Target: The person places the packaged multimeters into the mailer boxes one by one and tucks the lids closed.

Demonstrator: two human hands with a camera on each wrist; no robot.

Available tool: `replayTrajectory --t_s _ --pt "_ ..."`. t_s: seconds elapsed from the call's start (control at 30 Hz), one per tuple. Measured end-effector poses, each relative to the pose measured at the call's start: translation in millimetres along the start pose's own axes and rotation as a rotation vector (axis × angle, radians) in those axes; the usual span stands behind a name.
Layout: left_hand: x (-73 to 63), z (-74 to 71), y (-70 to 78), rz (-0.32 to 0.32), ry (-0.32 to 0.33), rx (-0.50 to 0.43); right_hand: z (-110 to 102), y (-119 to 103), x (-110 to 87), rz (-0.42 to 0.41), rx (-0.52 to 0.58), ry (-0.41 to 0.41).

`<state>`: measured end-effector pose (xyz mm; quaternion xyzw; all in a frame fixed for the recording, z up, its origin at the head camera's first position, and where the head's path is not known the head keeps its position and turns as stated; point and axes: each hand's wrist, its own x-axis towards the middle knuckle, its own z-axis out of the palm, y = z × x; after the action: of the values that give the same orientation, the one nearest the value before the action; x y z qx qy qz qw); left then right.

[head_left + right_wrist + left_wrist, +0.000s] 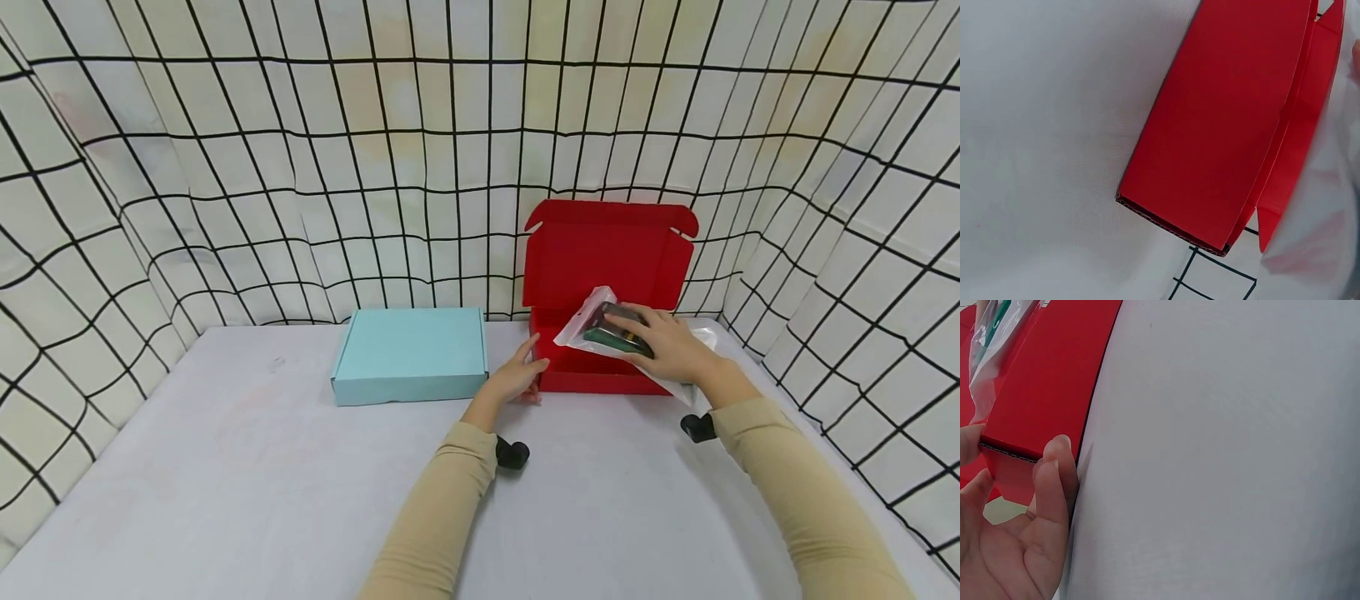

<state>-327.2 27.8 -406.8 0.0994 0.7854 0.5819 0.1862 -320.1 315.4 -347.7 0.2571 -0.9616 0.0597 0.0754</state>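
Note:
A red cardboard box [604,382] stands on the right of the table with its lid [609,254] raised at the back. My left hand [513,379] touches the box's left front corner; in the left wrist view, its fingers [1052,497] rest around that corner. Over the box opening, my right hand [670,342] grips a clear plastic bag [576,331] from above. Something dark and green lies inside the bag, partly covered by the fingers, its kind unclear. Only the bag's blurred film [1329,206] and a sliver of hand show in the right wrist view.
Left of the red box sits a light blue cardboard box [420,342], lid down. A white tablecloth [247,467] covers the table. White walls with a black grid [465,150] enclose the back and both sides.

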Motion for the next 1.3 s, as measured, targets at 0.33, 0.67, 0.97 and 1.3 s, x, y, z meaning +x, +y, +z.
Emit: replayTrajectory --t_s 0.33,0.67,0.97,1.3 --pt "-0.8 -1.0 -1.4 0.003 -0.005 -0.01 5 3 10.6 -0.088 -0.085 -0.014" --pt "-0.9 -1.7 -0.7 0.005 -0.01 -0.012 8 10 19.7 -0.204 -0.21 0.03" --pt "-1.3 -1.5 1.1 -0.002 -0.016 -0.005 10 14 29.7 -0.36 -0.317 0.061" --pt "-2.0 -1.6 2.6 -0.004 -0.008 0.001 11 11 36.9 -0.338 -0.332 0.013"
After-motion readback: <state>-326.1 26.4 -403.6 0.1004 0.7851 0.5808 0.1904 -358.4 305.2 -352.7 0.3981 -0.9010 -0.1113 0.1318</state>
